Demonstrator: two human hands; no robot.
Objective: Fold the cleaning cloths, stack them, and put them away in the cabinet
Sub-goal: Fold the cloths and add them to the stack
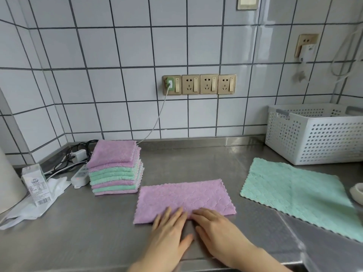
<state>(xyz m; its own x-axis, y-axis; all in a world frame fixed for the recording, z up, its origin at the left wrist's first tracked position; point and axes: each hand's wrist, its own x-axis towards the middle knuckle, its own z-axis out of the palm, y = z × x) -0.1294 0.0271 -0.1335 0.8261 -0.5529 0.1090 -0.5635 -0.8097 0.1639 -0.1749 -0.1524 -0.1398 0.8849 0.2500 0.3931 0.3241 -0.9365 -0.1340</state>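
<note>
A pink cloth (186,197), folded into a long rectangle, lies flat on the steel counter (98,232) in front of me. My left hand (169,230) and my right hand (218,230) lie side by side with straight fingers, fingertips pressing on the cloth's near edge. To the left of it stands a stack of folded pink and green cloths (115,167). A green cloth (300,195) is spread out unfolded on the right.
A white perforated basket (314,134) stands at the back right by the tiled wall. At the left are a small carton (36,185), a white plastic bag (33,207), a power strip (80,175) and cables. A tape roll (358,192) sits at the right edge.
</note>
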